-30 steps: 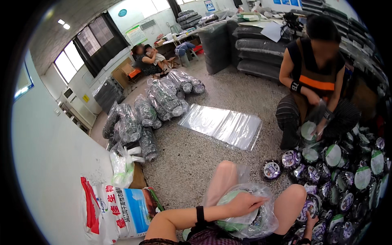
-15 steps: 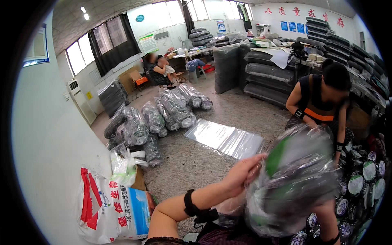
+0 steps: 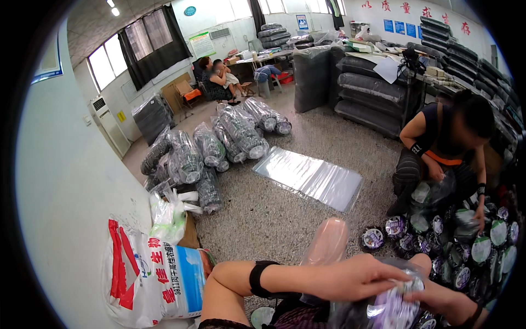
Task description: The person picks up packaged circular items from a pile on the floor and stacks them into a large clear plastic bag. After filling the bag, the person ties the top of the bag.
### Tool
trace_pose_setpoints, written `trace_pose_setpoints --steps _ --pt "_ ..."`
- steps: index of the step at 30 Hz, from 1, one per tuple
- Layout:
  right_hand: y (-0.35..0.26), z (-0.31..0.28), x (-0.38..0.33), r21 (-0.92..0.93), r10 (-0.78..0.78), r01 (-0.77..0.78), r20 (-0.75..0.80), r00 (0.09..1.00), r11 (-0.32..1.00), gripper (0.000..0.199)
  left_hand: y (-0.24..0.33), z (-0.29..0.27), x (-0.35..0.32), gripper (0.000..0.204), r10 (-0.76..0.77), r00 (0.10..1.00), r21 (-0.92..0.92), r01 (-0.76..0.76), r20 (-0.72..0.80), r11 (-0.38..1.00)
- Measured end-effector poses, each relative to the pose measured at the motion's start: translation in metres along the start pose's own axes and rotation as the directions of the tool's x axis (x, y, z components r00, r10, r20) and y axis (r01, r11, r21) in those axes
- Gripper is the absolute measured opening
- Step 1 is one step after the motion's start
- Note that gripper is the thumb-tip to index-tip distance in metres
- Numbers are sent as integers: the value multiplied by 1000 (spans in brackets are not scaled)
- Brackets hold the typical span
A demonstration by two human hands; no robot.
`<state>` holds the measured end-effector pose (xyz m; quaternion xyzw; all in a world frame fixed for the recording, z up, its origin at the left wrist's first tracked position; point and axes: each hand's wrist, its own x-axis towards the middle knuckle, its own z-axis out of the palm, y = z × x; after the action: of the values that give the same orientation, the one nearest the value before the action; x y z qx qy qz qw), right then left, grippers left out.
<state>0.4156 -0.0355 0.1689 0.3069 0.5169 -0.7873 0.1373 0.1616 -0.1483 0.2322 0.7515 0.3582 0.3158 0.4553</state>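
Observation:
My left hand (image 3: pixel 356 278), with a black band on the wrist, reaches across and grips the top of a clear plastic bag (image 3: pixel 378 307) filled with round dark rolls bearing purple and white labels. My right hand (image 3: pixel 441 299) holds the same bag from the right side at the bottom edge of the view. An upright fold of clear plastic (image 3: pixel 329 241) stands just behind my left forearm. The lower part of the bag is cut off by the frame.
A crouching person (image 3: pixel 444 148) handles a bag over a heap of labelled rolls (image 3: pixel 466 241) at right. Flat clear bags (image 3: pixel 309 176) lie on the speckled floor. Long packed bags (image 3: pixel 219 145) are piled at left, a printed sack (image 3: pixel 150 274) near the wall. Seated people (image 3: pixel 216 77) are far back.
The filled bag, raised high in front of me half a second ago, has come down to my lap. Both hands now grip its top.

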Motion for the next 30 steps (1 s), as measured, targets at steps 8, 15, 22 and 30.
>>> trace_pose_setpoints --steps 8,15,22,30 --pt "22 -11 6 -158 -400 371 -243 883 915 59 -57 29 24 49 211 978 662 -162 6 732" --pt "-13 21 -85 -961 -836 -81 188 516 -265 17 -26 -53 22 28 23 905 386 158 -425 909" --pt "-9 27 -125 -983 -982 22 184 -45 -185 30 50 -42 30 32 375 801 405 -183 -467 896" --pt "3 31 -155 -995 -987 -58 -83 138 75 33 66 -5 40 32 372 927 611 -269 -45 744"
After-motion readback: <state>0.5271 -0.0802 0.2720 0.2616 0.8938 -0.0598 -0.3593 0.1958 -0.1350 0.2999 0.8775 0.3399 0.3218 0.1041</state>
